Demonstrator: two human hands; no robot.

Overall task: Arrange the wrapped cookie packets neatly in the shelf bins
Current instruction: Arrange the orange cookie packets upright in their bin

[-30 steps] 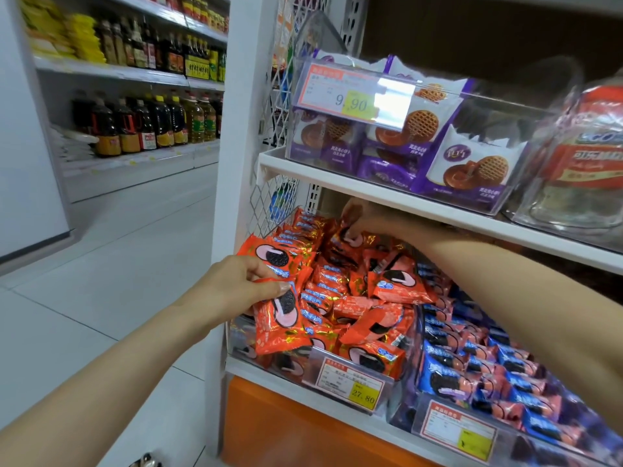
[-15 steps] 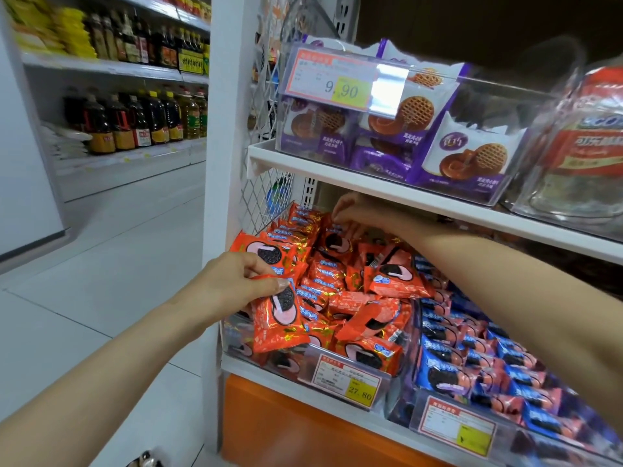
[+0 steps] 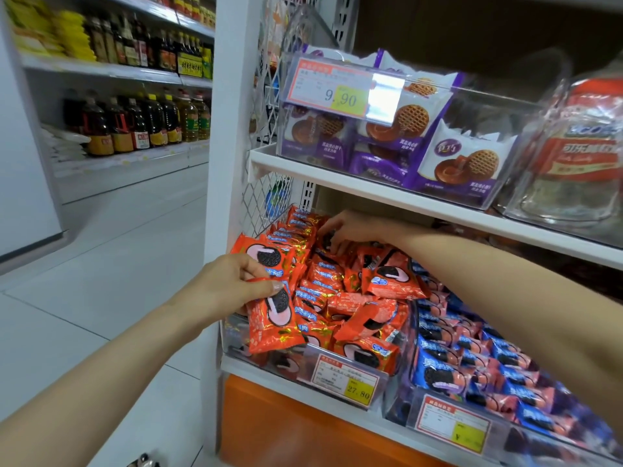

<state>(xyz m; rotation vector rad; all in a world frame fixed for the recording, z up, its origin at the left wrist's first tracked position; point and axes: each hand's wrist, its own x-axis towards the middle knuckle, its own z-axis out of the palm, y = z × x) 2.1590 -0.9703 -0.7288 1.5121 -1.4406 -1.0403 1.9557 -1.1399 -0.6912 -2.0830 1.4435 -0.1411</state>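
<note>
Cookie packets [image 3: 340, 298], orange-wrapped, are lying heaped in a clear bin [image 3: 236, 338] on the lower shelf [image 3: 269, 382]. Left hand [image 3: 232, 284] is gripping one packet [image 3: 274, 320] at the bin's 8 o'clock corner, thumb across its upper end, the packet standing nearly upright against the heap. Right hand [image 3: 350, 227] is reaching in at 12 o'clock, fingertips curling down onto a rear packet; whether they are pinching it, cannot tell. Hands are sitting well apart, heap between them. Blue packets [image 3: 472, 358] are filling the neighbouring bin at 3 o'clock.
</note>
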